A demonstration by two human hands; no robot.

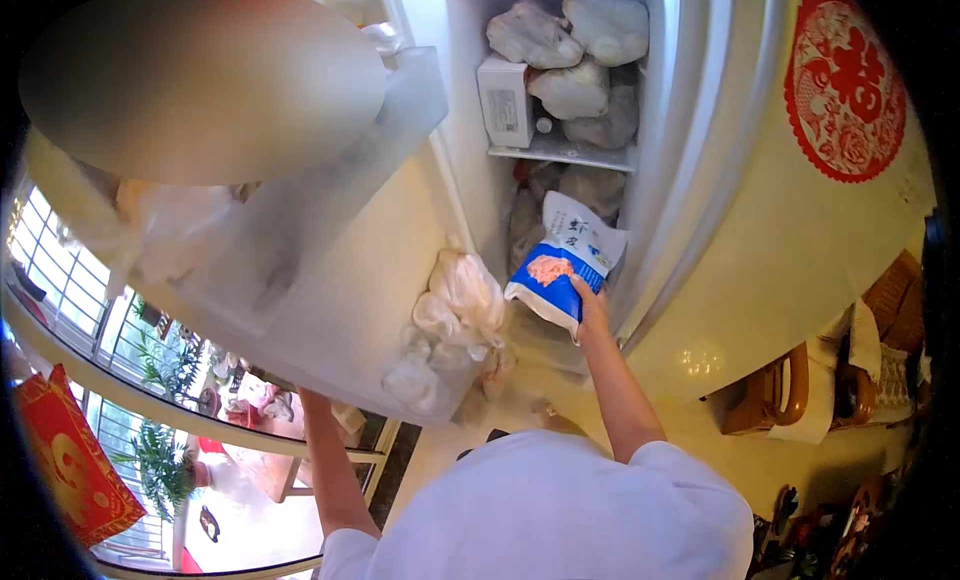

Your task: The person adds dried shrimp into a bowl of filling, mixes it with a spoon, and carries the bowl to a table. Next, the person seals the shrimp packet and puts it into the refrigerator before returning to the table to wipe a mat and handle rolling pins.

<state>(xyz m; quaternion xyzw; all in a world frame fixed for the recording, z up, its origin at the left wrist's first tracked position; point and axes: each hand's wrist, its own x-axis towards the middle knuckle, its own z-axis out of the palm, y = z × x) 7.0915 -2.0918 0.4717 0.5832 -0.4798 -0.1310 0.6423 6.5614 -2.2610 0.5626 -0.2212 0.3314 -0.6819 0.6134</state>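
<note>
My right hand (588,305) grips the lower edge of a blue and white food bag (572,250) with orange-pink food pictured on it, held in front of the open freezer's lower compartment. At the left, my left hand (314,400) is at the underside edge of a large frosted, translucent drawer (330,330), its fingers hidden. Knotted plastic bags (465,295) sit at the drawer's right end. Behind the blue and white bag, more wrapped items (595,188) lie in the lower compartment, partly covered by it.
The upper freezer shelf (575,158) holds several wrapped bundles and a white box (505,102). Open fridge doors stand on both sides, the right one with a round red paper decoration (846,85). Wooden chairs (770,395) are at the right, plants (165,470) at the left.
</note>
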